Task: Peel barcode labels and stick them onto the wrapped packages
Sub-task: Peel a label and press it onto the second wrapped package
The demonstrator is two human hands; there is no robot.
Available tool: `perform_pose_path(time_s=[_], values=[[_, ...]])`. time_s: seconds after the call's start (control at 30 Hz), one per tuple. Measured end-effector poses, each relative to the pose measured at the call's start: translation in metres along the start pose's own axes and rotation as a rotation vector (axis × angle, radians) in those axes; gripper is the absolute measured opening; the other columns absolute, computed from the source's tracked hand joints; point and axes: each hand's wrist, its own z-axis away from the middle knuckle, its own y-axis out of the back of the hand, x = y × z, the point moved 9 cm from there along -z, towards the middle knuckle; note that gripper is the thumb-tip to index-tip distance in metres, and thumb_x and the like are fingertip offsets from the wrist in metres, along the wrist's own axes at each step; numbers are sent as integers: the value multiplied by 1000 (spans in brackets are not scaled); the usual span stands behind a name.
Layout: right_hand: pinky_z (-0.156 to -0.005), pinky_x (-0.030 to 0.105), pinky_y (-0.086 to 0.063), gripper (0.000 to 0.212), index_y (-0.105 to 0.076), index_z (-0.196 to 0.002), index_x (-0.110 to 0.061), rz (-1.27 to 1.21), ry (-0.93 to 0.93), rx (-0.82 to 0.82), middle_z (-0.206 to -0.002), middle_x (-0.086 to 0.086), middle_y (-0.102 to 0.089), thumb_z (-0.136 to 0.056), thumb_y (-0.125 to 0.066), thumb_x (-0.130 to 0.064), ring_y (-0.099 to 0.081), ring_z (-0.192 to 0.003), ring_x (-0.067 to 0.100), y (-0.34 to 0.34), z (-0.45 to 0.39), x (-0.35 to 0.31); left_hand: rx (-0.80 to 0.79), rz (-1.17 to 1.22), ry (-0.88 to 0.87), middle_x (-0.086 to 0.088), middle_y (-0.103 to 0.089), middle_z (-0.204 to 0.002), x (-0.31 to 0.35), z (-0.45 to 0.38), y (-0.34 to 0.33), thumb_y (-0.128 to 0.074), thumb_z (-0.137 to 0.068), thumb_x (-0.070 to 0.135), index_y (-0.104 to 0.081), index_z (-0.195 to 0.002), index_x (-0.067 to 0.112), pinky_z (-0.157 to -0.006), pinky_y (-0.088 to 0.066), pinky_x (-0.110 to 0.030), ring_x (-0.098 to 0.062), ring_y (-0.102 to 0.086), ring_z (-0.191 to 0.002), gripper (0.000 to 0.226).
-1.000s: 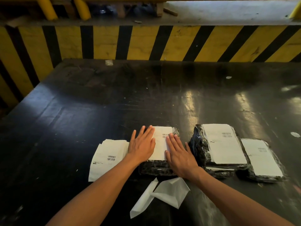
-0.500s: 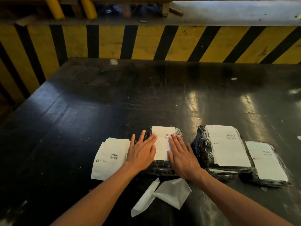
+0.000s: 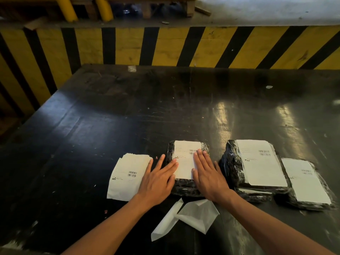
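Observation:
A black-wrapped package (image 3: 185, 186) lies in front of me with a white barcode label (image 3: 184, 159) on its top. My left hand (image 3: 158, 179) lies flat, fingers spread, on the label's left edge. My right hand (image 3: 207, 173) presses flat on the label's right side. A stack of unpeeled white labels (image 3: 127, 173) sits on the table just left of my left hand. Two more wrapped packages with labels stuck on them lie to the right, one (image 3: 257, 166) beside my right hand and another (image 3: 307, 183) further right.
Crumpled white backing paper (image 3: 189, 216) lies on the black table (image 3: 128, 116) just below the package, between my forearms. A yellow-and-black striped barrier (image 3: 165, 45) runs along the table's far and left sides.
Both hands have slid a little apart over the label, the left one toward the package's left edge. The packages and label stack have not moved.

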Motion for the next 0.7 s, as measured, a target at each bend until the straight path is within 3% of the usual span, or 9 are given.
perform_pose_path(time_s=[0.13,0.3,0.5,0.7], values=[[-121,50,-6,60,10,-154,-19,-12,0,6,-161,-3,20,-102,-9,-43,21,-147,15,-1,-1,-1,17,31,10,15,-17,-158,3,6,5,-26,-102,43,-22,-153,28,-119,11,-42,-14,6,-150,53],[-122,50,-6,61,12,-154,-19,-8,-2,-2,-161,-3,21,-101,-7,-44,22,-147,15,-2,-1,1,-8,53,-66,15,-19,-159,37,9,-4,-25,-102,44,-24,-153,30,-122,5,-46,-11,7,-150,53],[-122,49,-5,60,11,-154,-20,-22,2,2,-161,-3,21,-102,-9,-43,22,-147,14,-1,1,0,13,42,-34,21,-17,-154,7,23,-4,-19,-98,48,-27,-151,35,-123,1,-48,-13,1,-150,55],[-122,49,-5,60,12,-153,-20,-20,-6,1,-161,-3,22,-102,-8,-44,22,-147,14,-3,-1,1,44,41,-118,16,-27,-154,32,24,-4,-29,-101,44,-34,-149,28,-122,-5,-48,-13,-6,-151,51]])
